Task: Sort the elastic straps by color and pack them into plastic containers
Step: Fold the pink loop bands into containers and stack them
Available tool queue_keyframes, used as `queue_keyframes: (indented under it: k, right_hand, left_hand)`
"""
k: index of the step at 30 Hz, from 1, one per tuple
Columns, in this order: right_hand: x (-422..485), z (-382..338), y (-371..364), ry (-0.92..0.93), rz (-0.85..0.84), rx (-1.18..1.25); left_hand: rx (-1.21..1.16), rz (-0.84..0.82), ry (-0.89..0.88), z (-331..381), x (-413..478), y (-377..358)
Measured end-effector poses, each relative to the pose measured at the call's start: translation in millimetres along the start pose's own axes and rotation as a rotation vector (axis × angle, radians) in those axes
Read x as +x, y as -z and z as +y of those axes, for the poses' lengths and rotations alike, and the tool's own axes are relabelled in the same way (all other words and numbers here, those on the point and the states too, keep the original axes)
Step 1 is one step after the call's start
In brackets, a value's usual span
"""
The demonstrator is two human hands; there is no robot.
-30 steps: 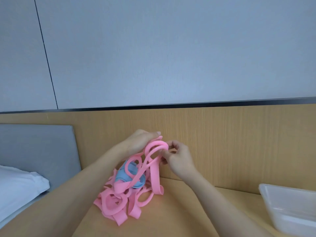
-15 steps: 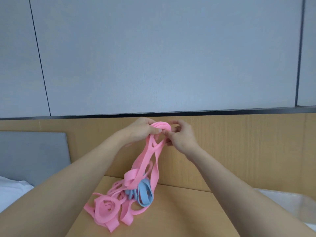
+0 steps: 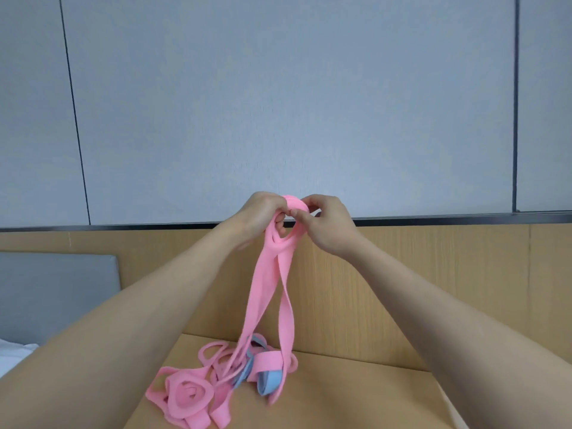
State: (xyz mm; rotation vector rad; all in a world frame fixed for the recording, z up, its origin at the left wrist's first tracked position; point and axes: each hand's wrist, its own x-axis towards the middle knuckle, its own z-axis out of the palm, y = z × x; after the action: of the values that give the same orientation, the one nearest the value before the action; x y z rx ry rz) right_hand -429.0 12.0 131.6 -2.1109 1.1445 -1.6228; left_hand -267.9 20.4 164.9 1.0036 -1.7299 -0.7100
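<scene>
Both hands are raised in front of the wall, holding the top loop of a long pink elastic strap [image 3: 267, 292]. My left hand [image 3: 258, 216] grips the loop from the left, fingers curled through it. My right hand [image 3: 325, 224] pinches the same loop from the right. The strap hangs down stretched to a tangled pile of pink straps [image 3: 192, 394] on the wooden table [image 3: 356, 397]. A blue strap [image 3: 270, 382] lies caught in the pile, partly under pink bands. No plastic container shows in this view.
A wooden back panel [image 3: 433, 274] rises behind the table, with a grey wall above it. A grey padded headboard [image 3: 55, 292] and a bit of white bedding [image 3: 12, 351] sit at the left. My forearms cover the table's near corners.
Both hands have risen higher with the pink strap's loop, drawing it out long from the pile. The camera tilted up; the plastic container at the right has left the view.
</scene>
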Motion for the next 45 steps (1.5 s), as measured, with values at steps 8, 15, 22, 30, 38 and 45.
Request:
queue_keyframes:
  k: [8,15,22,30,38,45]
  right_hand:
    - [10,-4,25,-0.108,0.16,0.072]
    - [25,-20,69,-0.134,0.24,0.083]
    - [25,-20,101,-0.117,0.258,-0.04]
    - [16,-18,133,-0.127,0.27,-0.11]
    - [16,-30,160,-0.12,0.295,-0.096]
    - [9,-33,170,-0.098,0.292,-0.095]
  left_hand:
    - [0.029,0.055,0.09,-25,-2,-18]
    - [0.124,-0.032,0.097,-68,-20,-43]
    - [-0.137,-0.147,0.131,-78,-37,-83]
    - [-0.318,-0.284,0.138,-78,-41,-118]
    - [-0.244,-0.357,0.164,-87,-50,-152]
    - [-0.205,-0.346,0.141,-86,-57,-172]
